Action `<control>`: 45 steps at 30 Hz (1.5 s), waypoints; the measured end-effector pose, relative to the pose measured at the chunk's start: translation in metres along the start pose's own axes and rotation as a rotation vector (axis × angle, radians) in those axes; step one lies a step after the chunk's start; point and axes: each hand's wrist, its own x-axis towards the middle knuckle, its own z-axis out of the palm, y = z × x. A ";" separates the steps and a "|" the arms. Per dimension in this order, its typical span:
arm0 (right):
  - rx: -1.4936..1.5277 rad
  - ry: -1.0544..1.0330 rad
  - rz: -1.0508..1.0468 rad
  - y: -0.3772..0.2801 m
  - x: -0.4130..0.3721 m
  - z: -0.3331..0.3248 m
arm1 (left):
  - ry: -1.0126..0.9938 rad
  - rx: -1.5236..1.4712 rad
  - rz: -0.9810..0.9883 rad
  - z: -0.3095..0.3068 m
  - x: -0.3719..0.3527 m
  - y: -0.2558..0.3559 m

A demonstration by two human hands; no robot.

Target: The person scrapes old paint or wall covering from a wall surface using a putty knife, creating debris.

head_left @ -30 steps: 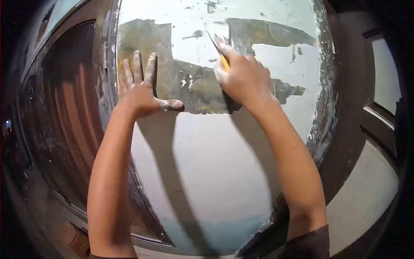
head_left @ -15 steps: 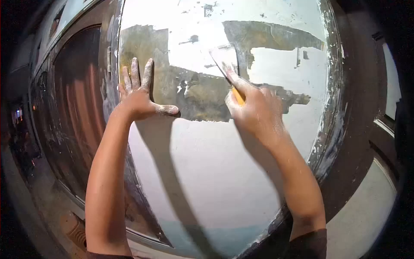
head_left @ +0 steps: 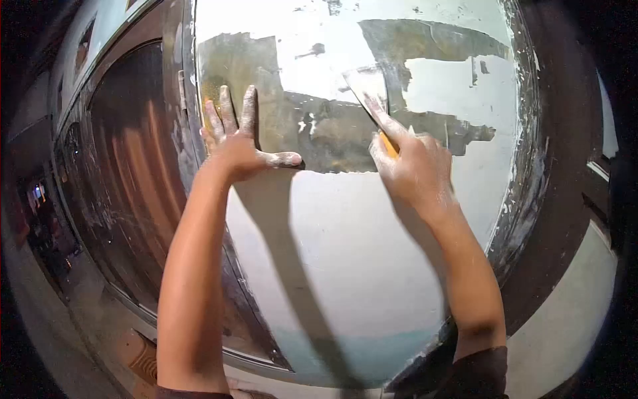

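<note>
My left hand [head_left: 242,143] lies against the panel with its fingers spread, over a dark patch near the left edge. White dust covers the fingers. In my right hand [head_left: 415,159] is a putty knife [head_left: 369,83] with a yellow handle and a wide blade whose face looks white. The blade rests on the upper part of the wall panel [head_left: 359,246], at the border of a white area and a dark patch [head_left: 339,133]. The panel is smooth and pale below, with a jagged edge where the dark patch starts.
A dark wooden frame smeared with white edges the panel on both sides. At the left is a dark door [head_left: 129,146] with reddish streaks. A brown patterned object [head_left: 143,359] lies at the lower left. Pale wall [head_left: 571,292] shows at the lower right.
The whole view has shifted, so the panel and both hands appear farther right. The putty knife is still in my right hand, and my left hand stays spread on the panel.
</note>
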 end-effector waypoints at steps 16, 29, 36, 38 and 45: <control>-0.003 -0.015 0.101 -0.006 -0.016 -0.007 | 0.023 -0.059 0.047 0.001 -0.001 -0.001; -0.086 -0.022 0.081 0.007 -0.026 -0.002 | 0.465 0.055 0.363 0.002 0.035 -0.029; 0.000 0.113 -0.003 -0.019 0.059 -0.022 | 0.443 -0.047 0.382 0.005 0.038 -0.033; -0.003 0.122 -0.014 -0.004 0.051 -0.013 | 0.451 -0.039 0.394 0.005 0.039 -0.034; 0.000 0.040 0.039 -0.002 0.001 -0.011 | 0.364 0.020 0.292 -0.003 0.032 -0.026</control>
